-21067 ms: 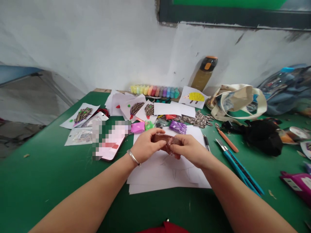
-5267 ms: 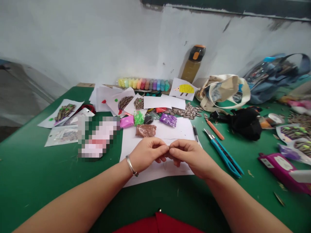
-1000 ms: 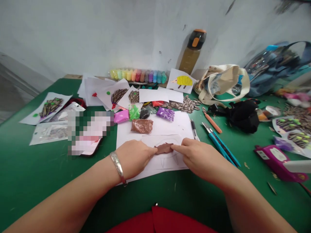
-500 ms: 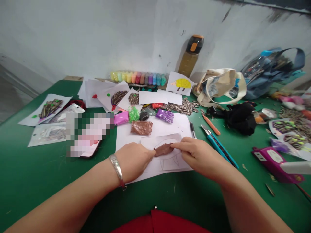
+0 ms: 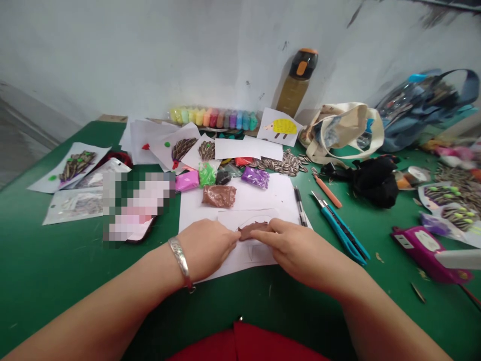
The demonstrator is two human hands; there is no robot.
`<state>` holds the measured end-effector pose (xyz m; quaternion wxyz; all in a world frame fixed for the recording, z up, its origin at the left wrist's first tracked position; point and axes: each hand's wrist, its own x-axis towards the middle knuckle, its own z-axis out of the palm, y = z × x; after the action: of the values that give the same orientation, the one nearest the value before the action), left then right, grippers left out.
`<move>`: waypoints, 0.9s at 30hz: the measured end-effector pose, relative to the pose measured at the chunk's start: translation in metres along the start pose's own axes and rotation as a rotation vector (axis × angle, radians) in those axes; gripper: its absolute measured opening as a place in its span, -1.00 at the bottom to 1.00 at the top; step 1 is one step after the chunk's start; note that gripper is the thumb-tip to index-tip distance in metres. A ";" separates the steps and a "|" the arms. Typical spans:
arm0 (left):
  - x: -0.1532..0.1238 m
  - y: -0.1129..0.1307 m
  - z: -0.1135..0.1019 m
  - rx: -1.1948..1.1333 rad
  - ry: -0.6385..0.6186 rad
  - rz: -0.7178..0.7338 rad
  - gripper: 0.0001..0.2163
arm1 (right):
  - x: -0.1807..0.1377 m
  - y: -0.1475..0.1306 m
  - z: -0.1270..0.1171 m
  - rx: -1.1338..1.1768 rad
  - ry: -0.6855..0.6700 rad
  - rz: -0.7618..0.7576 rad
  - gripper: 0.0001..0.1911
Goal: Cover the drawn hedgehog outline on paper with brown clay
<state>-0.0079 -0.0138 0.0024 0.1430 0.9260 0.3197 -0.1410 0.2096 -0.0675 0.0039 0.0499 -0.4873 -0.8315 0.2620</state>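
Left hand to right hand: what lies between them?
The head view shows brown clay between the left hand and right hand, lying on drawn-on paper.

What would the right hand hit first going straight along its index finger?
The right hand would meet the flat brown clay piece first; its fingertip seems to touch it. Past that, probably the left hand, fingertips first, though depth is unclear.

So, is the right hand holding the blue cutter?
No, the blue cutter lies on the green table, while the right hand touches the brown clay.
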 end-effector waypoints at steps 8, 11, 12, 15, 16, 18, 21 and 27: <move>0.000 0.001 -0.003 0.024 -0.013 -0.001 -0.75 | 0.001 -0.001 0.005 -0.193 -0.055 -0.001 -0.49; 0.001 0.001 -0.003 0.026 -0.014 -0.002 -0.76 | 0.000 -0.004 0.003 -0.231 -0.071 0.017 -0.53; 0.001 0.001 -0.003 0.026 -0.012 -0.003 -0.76 | -0.001 -0.005 0.002 -0.233 -0.077 0.021 -0.55; 0.001 0.001 -0.002 0.027 -0.008 0.000 -0.75 | -0.003 -0.005 -0.003 -0.192 -0.090 0.016 -0.58; 0.002 0.001 -0.002 0.021 -0.007 0.003 -0.75 | -0.003 -0.004 -0.004 -0.163 -0.080 0.010 -0.56; 0.002 0.000 -0.002 0.005 -0.007 0.006 -0.74 | -0.004 -0.003 -0.006 -0.094 -0.035 -0.015 -0.47; 0.002 -0.001 -0.002 -0.013 -0.008 0.006 -0.73 | -0.002 -0.003 0.000 -0.048 0.024 -0.048 -0.37; 0.000 -0.001 -0.002 -0.037 -0.013 0.005 -0.73 | 0.006 -0.012 0.018 -0.161 -0.001 -0.028 -0.47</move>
<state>-0.0084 -0.0126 0.0038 0.1626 0.9230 0.3192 -0.1409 0.1911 -0.0735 -0.0069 0.0137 -0.4778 -0.8567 0.1939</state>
